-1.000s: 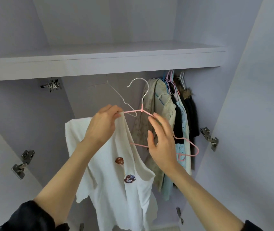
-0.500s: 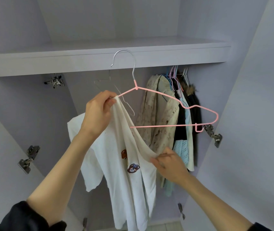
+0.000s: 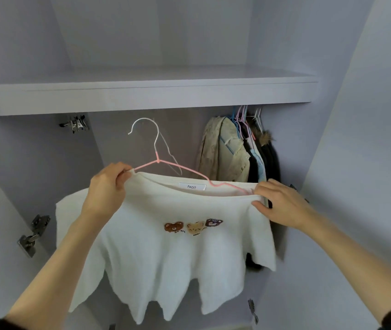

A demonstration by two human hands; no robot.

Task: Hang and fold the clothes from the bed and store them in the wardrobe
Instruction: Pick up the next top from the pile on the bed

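A white top (image 3: 170,265) with three small bear patches on its chest hangs spread out in front of the open wardrobe. A pink wire hanger (image 3: 177,166) with a silver hook sits inside its neckline; the hanger's right end is hidden under the cloth. My left hand (image 3: 107,186) pinches the left end of the neckline together with the hanger's arm. My right hand (image 3: 278,203) grips the right end of the neckline. The hook is free in the air, below the shelf.
The wardrobe shelf (image 3: 147,96) runs across above the hook. Several hung garments (image 3: 239,156) are bunched at the right under the shelf. Door hinges (image 3: 32,234) stick out on the left wall, and another hinge (image 3: 253,310) shows low on the right.
The top has gone from dangling bunched under my left hand to stretched wide across the hanger. My right hand rose from the lower cloth to the right end of the neckline.
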